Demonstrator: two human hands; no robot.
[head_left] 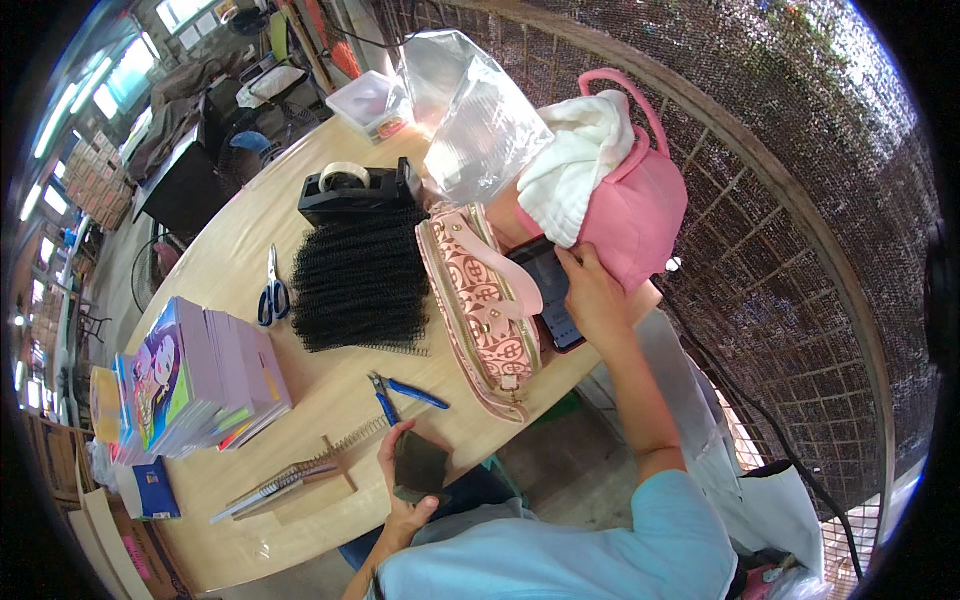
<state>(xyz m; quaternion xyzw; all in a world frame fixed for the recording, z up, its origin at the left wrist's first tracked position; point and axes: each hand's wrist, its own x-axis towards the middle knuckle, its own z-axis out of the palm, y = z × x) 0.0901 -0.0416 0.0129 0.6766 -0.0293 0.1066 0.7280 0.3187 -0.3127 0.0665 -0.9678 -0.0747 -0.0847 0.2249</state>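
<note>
My left hand, near the table's front edge, is closed round a dark flat rectangular thing whose kind I cannot make out. My right hand reaches to a dark phone with a lit screen, fingers closed at its right edge. The phone lies between a pink patterned handbag and a plain pink bag with a white cloth on it. Just beyond my left hand lie blue-handled pliers. A loose spiral coil stretches to their left.
Black spiral coils lie piled mid-table, scissors to their left. Behind stands a tape dispenser. Booklets are stacked at left. A clear plastic bag and plastic tub sit at the back. Wire mesh rises at right.
</note>
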